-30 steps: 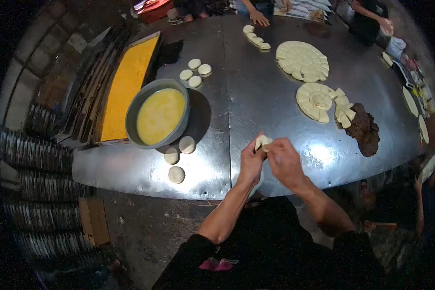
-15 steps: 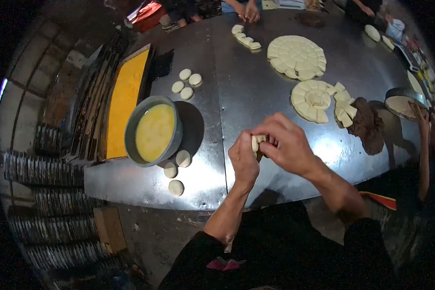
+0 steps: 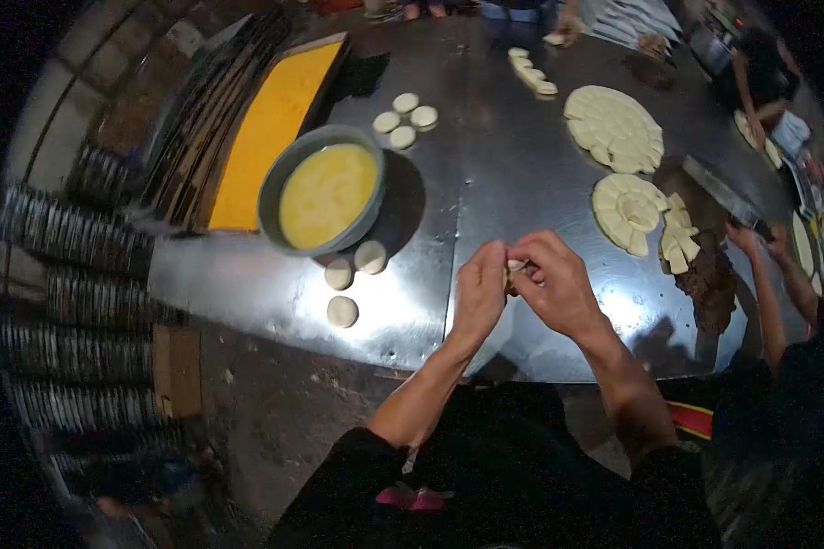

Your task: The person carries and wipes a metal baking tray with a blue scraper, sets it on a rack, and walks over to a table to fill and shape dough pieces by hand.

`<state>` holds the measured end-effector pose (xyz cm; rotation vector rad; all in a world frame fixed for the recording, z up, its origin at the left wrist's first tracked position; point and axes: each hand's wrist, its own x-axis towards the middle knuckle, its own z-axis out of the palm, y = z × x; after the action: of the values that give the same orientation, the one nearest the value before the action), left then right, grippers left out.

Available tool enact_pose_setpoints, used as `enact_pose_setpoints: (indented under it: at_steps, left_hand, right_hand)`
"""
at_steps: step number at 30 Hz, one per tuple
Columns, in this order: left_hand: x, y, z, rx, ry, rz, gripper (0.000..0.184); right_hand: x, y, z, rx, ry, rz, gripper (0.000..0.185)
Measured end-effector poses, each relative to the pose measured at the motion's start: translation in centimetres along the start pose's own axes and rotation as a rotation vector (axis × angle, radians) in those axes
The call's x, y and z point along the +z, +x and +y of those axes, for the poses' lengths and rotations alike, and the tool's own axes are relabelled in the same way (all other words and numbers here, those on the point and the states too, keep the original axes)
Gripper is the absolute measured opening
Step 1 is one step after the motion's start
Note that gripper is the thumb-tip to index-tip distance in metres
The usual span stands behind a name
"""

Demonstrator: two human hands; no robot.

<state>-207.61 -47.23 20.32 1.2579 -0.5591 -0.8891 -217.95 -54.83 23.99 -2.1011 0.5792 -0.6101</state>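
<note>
My left hand (image 3: 481,291) and my right hand (image 3: 563,285) meet over the front of the metal table. Both are closed on a small piece of pale dough (image 3: 516,265), mostly hidden by my fingers. To the right lie a cut ring of dough (image 3: 621,216) and loose dough pieces (image 3: 678,240), beside a dark brown paste-like mound (image 3: 710,291). Left of my hands, round flattened dough balls (image 3: 342,312) sit near a grey bowl (image 3: 267,203) of yellow liquid (image 3: 328,196).
Farther back are a large scored dough round (image 3: 613,128), a dough strip (image 3: 529,71) and more dough balls (image 3: 403,137). A yellow-coated tray (image 3: 279,133) lies at left. On the right, a co-worker's hands (image 3: 749,240) are at a long flat blade (image 3: 719,188).
The view has swung, shifting the table's contents. My hands stay together, with less dough showing between them. At right, the co-worker's round pan is gone from view and a long blade appears.
</note>
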Motion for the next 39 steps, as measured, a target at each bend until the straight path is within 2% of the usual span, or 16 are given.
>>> enact_pose_setpoints:
  at_steps: [4, 9, 11, 13, 17, 18, 19, 21, 22, 24, 29, 34, 36, 37, 38, 39]
  left_hand:
    - [-1.7, -1.3, -2.8, -0.107, -0.207, 0.149, 0.041]
    - [-2.3, -6.6, -6.1, -0.699, -0.258, -0.137, 0.057]
    - [-4.7, -7.6, -12.5, -0.64, 0.1, -0.417, 0.058]
    - [-8.1, -8.6, -13.5, -0.55, 0.143, -0.372, 0.053]
    - [-14.5, -9.6, -7.4, -0.465, 0.062, -0.03, 0.031]
    - [-16.0, -9.8, -6.4, -0.488, 0.109, 0.066, 0.031]
    - [-17.8, -10.2, -6.3, -0.439, 0.122, 0.111, 0.032]
    - [-19.6, -10.9, -5.0, -0.465, 0.169, 0.191, 0.032]
    - [-20.4, -11.4, -4.9, -0.427, 0.193, 0.275, 0.032]
    - [-21.7, -12.9, -4.6, -0.394, 0.226, 0.371, 0.031]
    - [-20.3, -13.2, -4.3, -0.408, 0.15, 0.65, 0.031]
    - [-16.7, -10.9, -5.0, -0.384, 0.006, 0.337, 0.027]
    - [-18.4, -12.6, -6.2, -0.336, -0.024, 0.328, 0.027]
    - [-19.3, -13.6, -6.1, -0.36, -0.021, 0.338, 0.026]
    - [-20.3, -14.5, -6.3, -0.33, -0.017, 0.357, 0.026]
    - [-21.3, -15.5, -6.5, -0.368, 0.037, 0.439, 0.026]
  right_hand:
    - [4.3, -3.1, -1.9, -0.373, -0.406, 0.121, 0.028]
    - [4.3, -9.9, 3.2, -0.268, -0.474, -0.146, 0.046]
    - [4.1, -11.9, 5.3, -0.137, -0.483, -0.306, 0.041]
    - [6.8, -18.1, 15.8, -0.033, -0.512, -0.354, 0.033]
    - [6.0, -14.8, 9.4, -0.325, -0.699, -0.118, 0.017]
    - [5.1, -13.8, 8.4, -0.164, -0.706, -0.297, 0.013]
    - [4.4, -10.8, 6.7, 0.021, -0.634, -0.533, 0.021]
    - [5.3, -7.9, 4.8, 0.063, -0.441, -0.172, 0.039]
    - [6.5, -7.4, 5.3, 0.068, -0.429, -0.178, 0.039]
    - [8.8, -6.9, 7.7, -0.04, -0.978, -0.18, 0.056]
    - [10.4, -9.0, 12.1, 0.044, -0.766, -0.371, 0.062]
    - [9.3, -8.7, 11.5, 0.077, -0.64, -0.433, 0.054]
    - [6.2, -10.5, 11.5, -0.201, -0.332, -0.427, 0.056]
    - [4.4, -11.5, 11.6, -0.314, -0.551, -0.607, 0.056]
    - [3.6, -11.8, 10.0, -0.053, -0.651, -0.791, 0.046]
    - [3.6, -10.4, 9.0, -0.084, -0.657, -0.786, 0.046]
